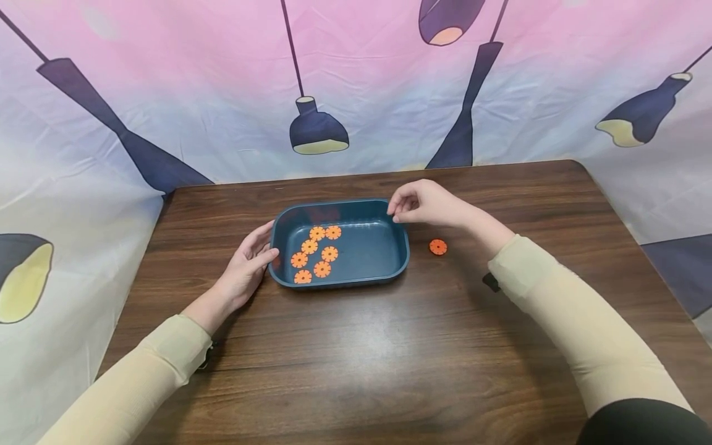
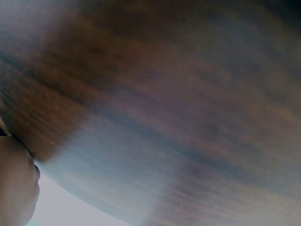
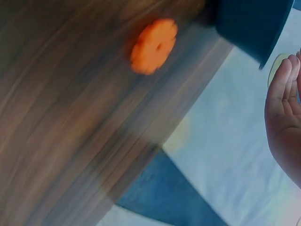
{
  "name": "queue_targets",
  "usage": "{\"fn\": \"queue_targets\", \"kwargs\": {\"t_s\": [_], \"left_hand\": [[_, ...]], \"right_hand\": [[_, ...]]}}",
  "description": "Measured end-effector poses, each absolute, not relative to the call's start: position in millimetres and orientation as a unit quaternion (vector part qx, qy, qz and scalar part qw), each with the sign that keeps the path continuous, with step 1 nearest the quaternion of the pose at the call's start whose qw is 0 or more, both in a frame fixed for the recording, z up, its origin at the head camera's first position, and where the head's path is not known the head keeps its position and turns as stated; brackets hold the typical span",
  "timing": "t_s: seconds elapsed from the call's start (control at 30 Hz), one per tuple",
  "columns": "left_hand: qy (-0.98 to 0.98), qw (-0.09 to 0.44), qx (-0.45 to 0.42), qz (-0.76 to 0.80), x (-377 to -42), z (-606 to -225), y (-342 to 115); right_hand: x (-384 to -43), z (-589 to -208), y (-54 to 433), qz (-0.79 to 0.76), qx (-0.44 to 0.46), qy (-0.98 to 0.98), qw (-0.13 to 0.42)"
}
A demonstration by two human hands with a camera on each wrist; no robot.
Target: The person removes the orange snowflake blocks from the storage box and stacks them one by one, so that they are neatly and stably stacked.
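A dark teal rectangular tray (image 1: 364, 281) stands on the table with several orange notched discs (image 1: 309, 246) lying flat in its left half. My left hand (image 1: 247, 262) holds the tray's left end, thumb over the rim and fingers along the outside. Over the tray's back right corner is my right hand (image 1: 425, 203), its fingers loosely bent and nothing visible between them. Whether its fingertips touch the rim I cannot tell. A single orange notched disc (image 1: 438, 247) rests on the table to the right of the tray, below the right hand; the right wrist view shows this disc (image 3: 154, 46) too.
The dark wood-grain table (image 1: 356, 346) reaches back to a patterned cloth (image 1: 372, 80) printed with lamps. A small black object (image 1: 491, 282) shows under the right sleeve cuff. The left wrist view is blurred, mostly tabletop.
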State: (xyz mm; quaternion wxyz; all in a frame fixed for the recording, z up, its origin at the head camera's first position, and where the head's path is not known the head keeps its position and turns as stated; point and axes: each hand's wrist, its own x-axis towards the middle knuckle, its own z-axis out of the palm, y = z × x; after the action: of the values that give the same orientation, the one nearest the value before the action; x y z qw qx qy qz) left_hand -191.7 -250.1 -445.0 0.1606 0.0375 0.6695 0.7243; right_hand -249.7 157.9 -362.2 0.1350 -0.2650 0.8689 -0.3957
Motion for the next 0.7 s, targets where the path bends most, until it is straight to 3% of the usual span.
{"fn": "queue_targets", "kwargs": {"t_s": [0.7], "left_hand": [[0.669,0.164,0.028,0.724,-191,-441,-249]], "right_hand": [[-257,-392,81,-0.399,-0.306,0.848,0.167]]}}
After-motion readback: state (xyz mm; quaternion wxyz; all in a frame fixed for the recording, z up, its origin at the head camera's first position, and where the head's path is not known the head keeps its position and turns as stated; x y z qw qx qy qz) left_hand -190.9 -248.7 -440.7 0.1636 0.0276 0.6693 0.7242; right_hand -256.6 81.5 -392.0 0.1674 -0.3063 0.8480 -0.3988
